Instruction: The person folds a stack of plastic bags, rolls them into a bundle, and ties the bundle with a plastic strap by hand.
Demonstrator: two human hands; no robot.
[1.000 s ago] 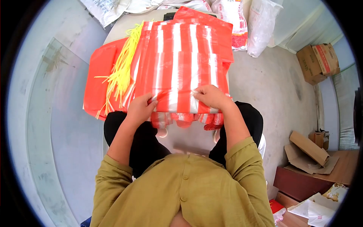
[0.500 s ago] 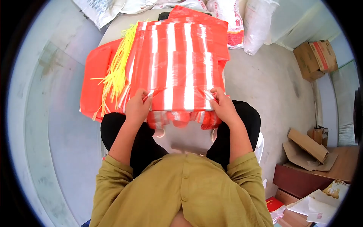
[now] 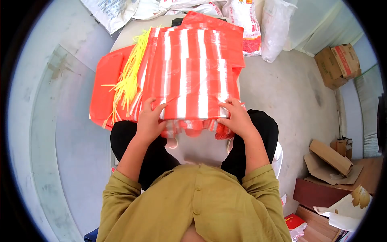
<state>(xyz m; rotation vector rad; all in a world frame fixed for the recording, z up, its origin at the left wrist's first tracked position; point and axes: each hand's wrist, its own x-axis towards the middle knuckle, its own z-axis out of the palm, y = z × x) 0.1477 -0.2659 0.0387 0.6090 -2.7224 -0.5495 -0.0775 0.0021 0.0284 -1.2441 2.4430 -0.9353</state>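
Observation:
A stack of red-and-white striped plastic bags lies in front of me, its near edge at my knees. My left hand rests at the near left corner of the stack, thumb and fingers apart. At the near right corner lies my right hand, its thumb and fingers also spread on the plastic. Crumpled striped plastic hangs below the edge between my hands. Along the stack's left side runs a bundle of yellow strips. Folded red plastic lies beyond it on the left.
White printed sacks stand behind the table. On the right are a cardboard box, flattened cardboard and a dark red box. My knees are under the near edge.
Both hands have loosened from pinching the near edge of the striped plastic; their fingers are now spread on it. The view has shifted slightly.

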